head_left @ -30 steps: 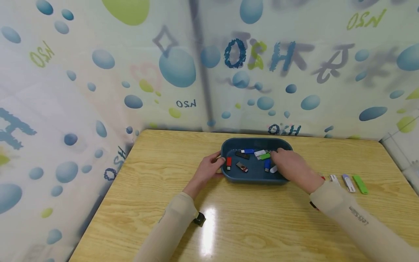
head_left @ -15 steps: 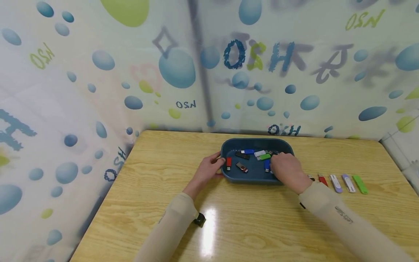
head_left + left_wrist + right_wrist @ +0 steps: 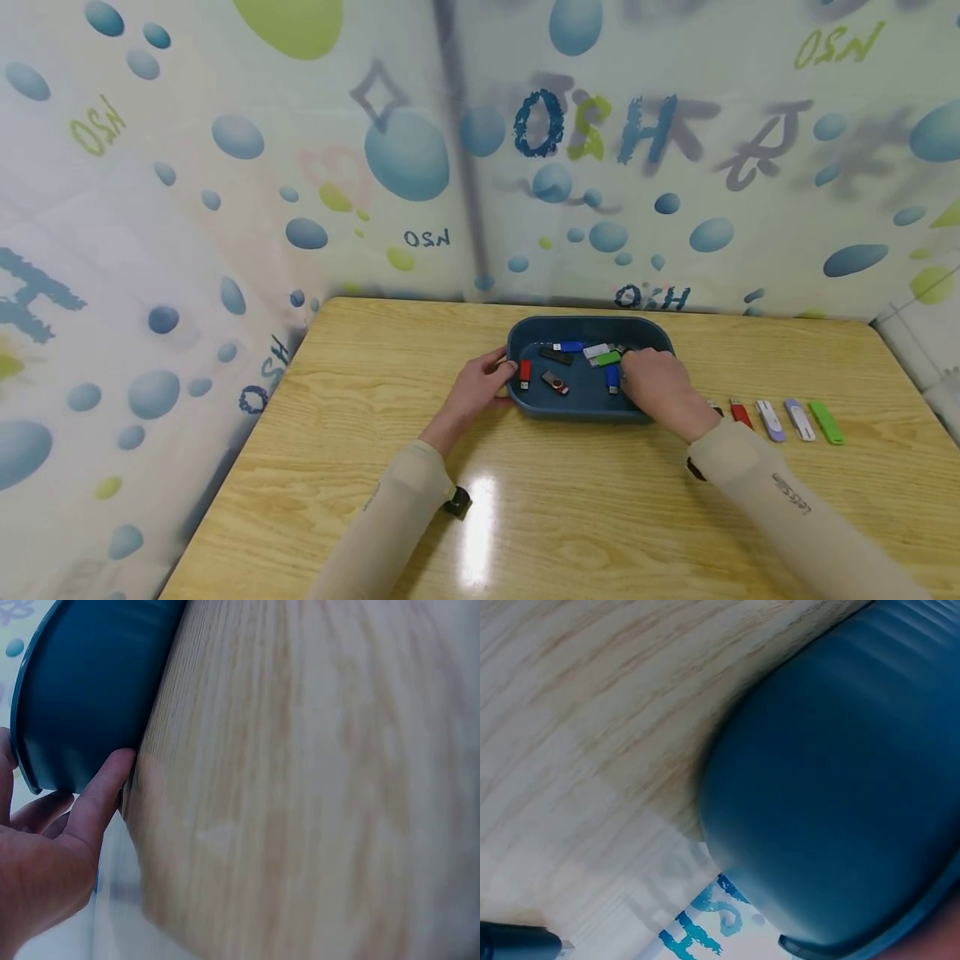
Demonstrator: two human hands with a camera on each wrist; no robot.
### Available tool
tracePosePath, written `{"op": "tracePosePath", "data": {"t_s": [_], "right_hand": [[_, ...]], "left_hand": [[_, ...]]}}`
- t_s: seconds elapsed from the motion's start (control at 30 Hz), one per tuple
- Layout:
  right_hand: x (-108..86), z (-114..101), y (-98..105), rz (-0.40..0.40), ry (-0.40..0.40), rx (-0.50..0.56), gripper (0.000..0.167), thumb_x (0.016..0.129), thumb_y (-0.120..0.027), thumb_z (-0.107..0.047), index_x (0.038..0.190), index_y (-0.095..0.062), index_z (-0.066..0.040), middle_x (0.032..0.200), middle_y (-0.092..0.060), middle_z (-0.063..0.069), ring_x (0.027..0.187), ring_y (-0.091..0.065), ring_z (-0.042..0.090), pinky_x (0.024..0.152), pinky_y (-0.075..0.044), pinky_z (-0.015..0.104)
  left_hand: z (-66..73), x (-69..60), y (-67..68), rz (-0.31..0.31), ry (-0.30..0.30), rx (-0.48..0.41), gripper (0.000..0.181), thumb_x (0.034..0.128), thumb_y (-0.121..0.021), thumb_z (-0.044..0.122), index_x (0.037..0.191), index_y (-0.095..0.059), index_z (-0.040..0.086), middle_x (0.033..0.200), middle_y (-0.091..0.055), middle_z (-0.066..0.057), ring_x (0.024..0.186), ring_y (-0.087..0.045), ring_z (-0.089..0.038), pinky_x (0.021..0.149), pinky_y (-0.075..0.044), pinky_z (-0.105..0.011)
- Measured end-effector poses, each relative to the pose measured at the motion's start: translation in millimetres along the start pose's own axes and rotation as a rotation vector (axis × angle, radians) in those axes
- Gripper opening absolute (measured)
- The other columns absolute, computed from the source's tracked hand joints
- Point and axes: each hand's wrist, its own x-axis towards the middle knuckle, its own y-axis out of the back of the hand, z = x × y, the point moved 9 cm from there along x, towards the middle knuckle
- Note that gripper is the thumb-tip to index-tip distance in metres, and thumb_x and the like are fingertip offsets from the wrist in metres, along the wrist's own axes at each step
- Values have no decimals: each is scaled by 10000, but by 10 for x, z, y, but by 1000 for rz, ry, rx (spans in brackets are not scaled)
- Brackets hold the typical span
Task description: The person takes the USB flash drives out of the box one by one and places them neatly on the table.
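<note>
From my seat I see a dark blue tub (image 3: 585, 414) on the wooden worktop (image 3: 375, 375), just right of the middle of the frame. The person's left hand (image 3: 480, 383) has hold of its left end, with the thumb bent over the rim and the other fingers outside. My left wrist view shows those fingers on the tub's outer wall too.

The right hand (image 3: 660, 387) reaches down into the tub's right end. Its fingertips are hidden, so I can't tell how far apart they are or if they have hold of anything.

I can see little USB sticks lying in the tub. Near the left end is a red USB stick (image 3: 525, 373), with a swivel USB stick (image 3: 555, 382) to its right. Above them are a black USB stick (image 3: 557, 357) and a blue USB stick (image 3: 570, 347). By the right hand, a green USB stick (image 3: 607, 358) touches a white USB stick (image 3: 597, 351), and a second blue USB stick (image 3: 613, 377) sits below.

More sticks make a row on the worktop at the right of the frame. The far right one is a plain green stick (image 3: 827, 422). Next come a lavender and white stick (image 3: 800, 420), a white and purple stick (image 3: 771, 421) and a bright red stick (image 3: 741, 413). The right arm partly hides the last, a dark stick (image 3: 717, 410).

Behind it all hangs a cloth (image 3: 600, 217) with blue and green drops.
</note>
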Motion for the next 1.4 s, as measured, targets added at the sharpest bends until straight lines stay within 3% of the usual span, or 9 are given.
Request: {"op": "tracePosePath", "data": {"t_s": [0.17, 0.37, 0.57, 0.87, 1.13, 1.4], "right_hand": [[-10, 18, 64, 54, -13, 59, 210, 950, -715, -93, 817, -642, 52, 678, -538, 99, 603, -527, 229, 542, -524, 393], [-78, 36, 202, 130, -22, 126, 201, 937, -721, -98, 793, -645, 21, 678, -553, 85, 605, -530, 224, 511, -495, 368], [-205, 112, 323, 155, -66, 191, 166, 946, -723, -126, 910, -705, 36, 784, -647, 109, 653, -557, 219, 550, -514, 356], [-433, 224, 469, 217, -104, 264, 195, 964, -711, -154, 987, -719, 40, 831, -664, 116, 677, -566, 228, 547, -491, 353], [-707, 414, 611, 292, -140, 274, 276, 967, -719, -191, 1058, -707, 69, 831, -674, 133, 676, -579, 246, 534, -488, 361], [-948, 641, 628, 310, -167, 273, 276, 962, -717, -188, 1055, -727, 72, 825, -706, 124, 654, -617, 222, 483, -474, 330]], "left_hand": [[1, 3, 1, 0, -2, -14, 551, 1045, -585, 237, 1566, -466, 104, 1462, -576, -197, 1276, -616, -333, 851, -626, -463], [-1, 9, 4, 2, -3, -25, 556, 1044, -591, 236, 1567, -461, 96, 1474, -558, -220, 1282, -608, -362, 858, -620, -495], [13, 15, -9, -13, 10, -31, 561, 1052, -568, 189, 1578, -424, 55, 1488, -531, -248, 1296, -590, -389, 882, -603, -535], [275, -169, -38, -20, 9, -1, 542, 1051, -551, 144, 1559, -431, -2, 1471, -535, -277, 1285, -595, -401, 888, -605, -516], [1, 6, 5, 8, 5, -2, 554, 1047, -589, 250, 1567, -465, 105, 1452, -585, -194, 1259, -628, -328, 838, -631, -446], [-4, 12, 10, 3, 4, 4, 551, 1049, -589, 252, 1567, -465, 114, 1451, -589, -180, 1259, -630, -318, 836, -632, -439]]}}
